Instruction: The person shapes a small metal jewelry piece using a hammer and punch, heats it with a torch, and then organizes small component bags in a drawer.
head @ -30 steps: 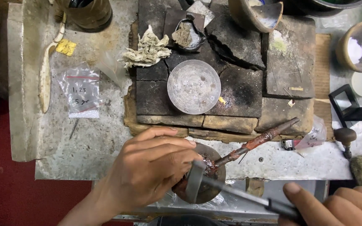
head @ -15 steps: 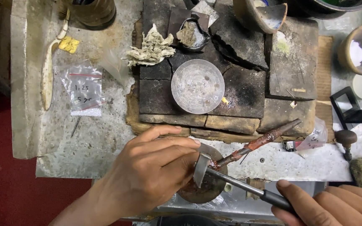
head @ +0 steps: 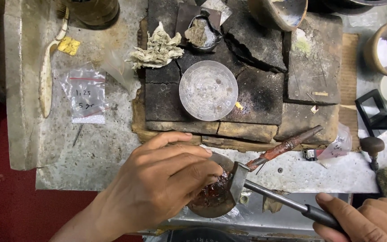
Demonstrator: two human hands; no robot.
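The left hand (head: 162, 183) curls its fingertips onto a round, dark dish of reddish-brown pitch (head: 211, 197) at the stone bench's (head: 99, 152) front edge. The right hand (head: 368, 219) is closed around a black-handled steel hammer (head: 265, 192) whose head touches the dish. Pressing the dish flat should keep the hammer's contact controlled.

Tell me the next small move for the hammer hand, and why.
Probably a short, light tap. The right hand grips the hammer by its handle, with the head resting at the rim of the round dark bowl. The left hand has its fingertips right beside the head, so anything harder looks risky.
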